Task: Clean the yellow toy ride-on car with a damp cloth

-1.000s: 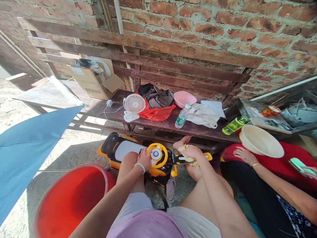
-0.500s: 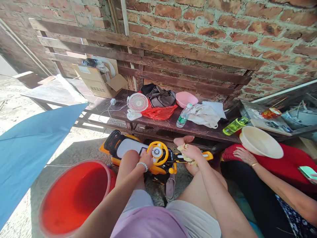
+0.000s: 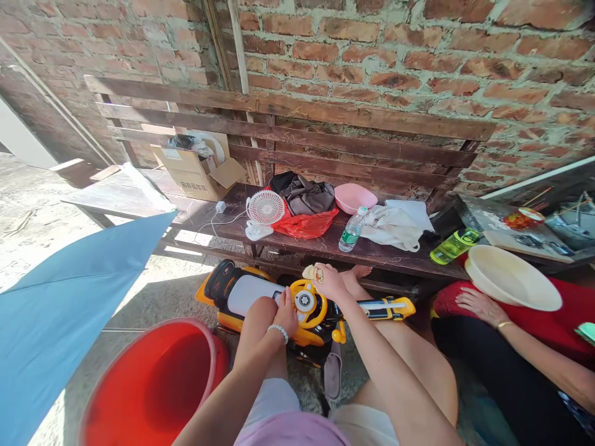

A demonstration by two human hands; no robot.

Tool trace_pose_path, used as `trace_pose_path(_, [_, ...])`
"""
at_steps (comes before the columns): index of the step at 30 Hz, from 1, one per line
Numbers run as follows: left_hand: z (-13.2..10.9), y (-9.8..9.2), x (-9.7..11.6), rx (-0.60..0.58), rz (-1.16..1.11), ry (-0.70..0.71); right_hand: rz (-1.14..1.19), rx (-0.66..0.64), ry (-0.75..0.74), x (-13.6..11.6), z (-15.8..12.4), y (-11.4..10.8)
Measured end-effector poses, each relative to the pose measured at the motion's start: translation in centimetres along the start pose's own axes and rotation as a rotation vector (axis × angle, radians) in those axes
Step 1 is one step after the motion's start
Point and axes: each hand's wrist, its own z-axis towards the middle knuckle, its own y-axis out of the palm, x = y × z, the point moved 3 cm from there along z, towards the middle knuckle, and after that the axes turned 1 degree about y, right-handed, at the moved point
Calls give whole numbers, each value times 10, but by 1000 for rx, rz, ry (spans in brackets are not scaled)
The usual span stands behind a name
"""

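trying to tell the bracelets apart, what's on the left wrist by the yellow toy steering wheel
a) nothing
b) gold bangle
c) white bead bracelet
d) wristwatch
c, a white bead bracelet circles the wrist just behind the left hand, which is at the yellow toy steering wheel.

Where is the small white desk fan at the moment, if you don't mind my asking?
In the head view, the small white desk fan stands on the dark wooden bench, just left of the red plastic bag and right of a white plug.
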Motion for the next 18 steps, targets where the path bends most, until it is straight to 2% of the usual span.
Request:
trace_pose_path(3, [0, 2, -8, -18, -60, 8, -60, -126, -192, -44, 13, 30])
trace_pose_path(5, [2, 2, -12, -57, -80, 16, -80, -210, -212, -56, 19, 46])
trace_pose_path(7, [4, -1, -14, -121, -59, 20, -96, -252, -138, -54, 25, 53])
trace_pose_path(10, [8, -7, -11, -204, -26, -3, -117, -248, 8, -39, 25, 51])
trace_pose_path(14, [17, -16, -5, -245, 21, -87, -89, -129, 219, -18, 8, 51])
trace_pose_path(18, [25, -23, -2, -272, 10, -135, -83, -60, 369, -19, -12, 60])
